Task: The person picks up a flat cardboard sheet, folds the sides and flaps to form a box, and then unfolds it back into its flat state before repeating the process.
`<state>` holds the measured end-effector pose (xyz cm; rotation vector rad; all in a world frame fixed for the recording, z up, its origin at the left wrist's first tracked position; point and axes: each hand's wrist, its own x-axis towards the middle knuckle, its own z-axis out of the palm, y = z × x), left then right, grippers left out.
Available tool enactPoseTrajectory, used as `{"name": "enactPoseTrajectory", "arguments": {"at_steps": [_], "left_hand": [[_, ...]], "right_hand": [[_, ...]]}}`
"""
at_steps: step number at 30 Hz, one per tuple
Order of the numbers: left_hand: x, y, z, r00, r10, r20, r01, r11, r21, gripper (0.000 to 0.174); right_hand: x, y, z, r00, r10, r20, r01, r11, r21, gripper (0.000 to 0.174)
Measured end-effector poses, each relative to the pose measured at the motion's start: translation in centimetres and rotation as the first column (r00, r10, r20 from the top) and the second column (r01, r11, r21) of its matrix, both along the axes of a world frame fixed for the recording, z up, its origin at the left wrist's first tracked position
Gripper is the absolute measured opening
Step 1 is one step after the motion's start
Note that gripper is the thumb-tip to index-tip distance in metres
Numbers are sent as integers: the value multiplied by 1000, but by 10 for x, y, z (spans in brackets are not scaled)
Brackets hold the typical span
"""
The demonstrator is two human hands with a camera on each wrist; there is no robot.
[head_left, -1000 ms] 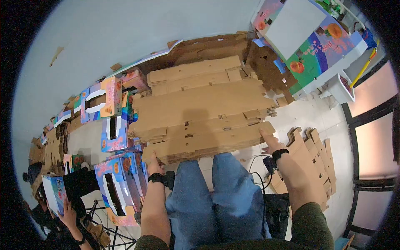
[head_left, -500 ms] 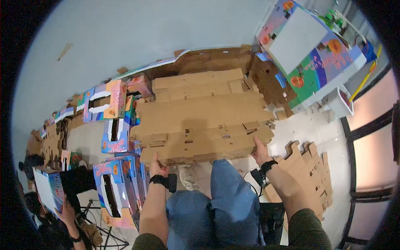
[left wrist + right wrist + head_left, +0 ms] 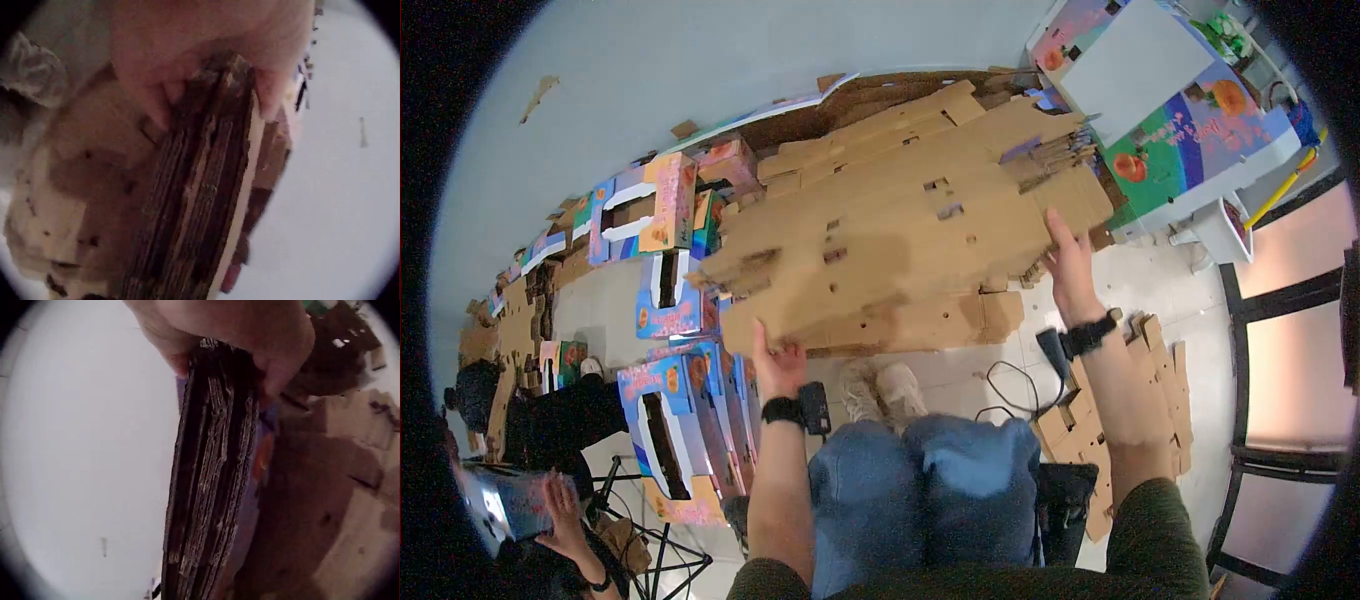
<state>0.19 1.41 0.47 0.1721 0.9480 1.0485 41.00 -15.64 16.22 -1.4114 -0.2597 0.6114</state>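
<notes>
Head view: the cardboard stack, made up of flat sheets, is held off the floor. It is tilted, with its right end farther from the person, and sits above a floor pile of like sheets. The left hand grips the near left end. The right hand holds the right end, fingers lying along the edge. Printed cartons stand to the left. A large printed box lies at upper right.

Left wrist view: fingers and thumb curl round the stack's edge, with the sheets clamped between them.

Right wrist view: fingers and thumb pinch the layered edge and are closed firmly on it.
</notes>
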Motion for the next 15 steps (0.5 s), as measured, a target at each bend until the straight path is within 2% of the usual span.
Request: {"name": "enactPoseTrajectory", "arguments": {"at_steps": [2, 3, 4, 6, 8, 11, 14, 15], "left_hand": [[11, -19, -15, 998, 66, -3, -65, 983, -171, 53], [2, -20, -51, 996, -87, 13, 88, 994, -65, 48], [4, -29, -77, 998, -21, -65, 16, 997, -72, 45], [1, -31, -108, 995, -73, -69, 63, 987, -145, 44], [-3, -28, -118, 987, -121, -101, 97, 971, -220, 45], [4, -35, -111, 969, -34, -244, -36, 961, -274, 49], [5, -36, -96, 980, -19, -199, -12, 989, -151, 52], [10, -35, -80, 975, -3, -224, -17, 996, -85, 52]], "right_hand": [[16, -16, -61, 999, 27, -18, -27, 1000, -9, 61], [16, -24, -85, 995, -5, -104, -1, 998, -56, 61], [12, -36, -113, 981, -38, -190, 18, 994, -110, 61], [19, -57, -194, 949, -42, -312, 8, 994, -109, 62], [18, -73, -252, 880, -93, -465, 12, 985, -175, 58], [13, -91, -285, 840, -82, -537, 31, 994, -103, 58], [19, -98, -286, 827, -35, -561, 17, 999, -38, 56], [11, -91, -274, 827, -82, -556, 76, 997, -34, 52]]}}
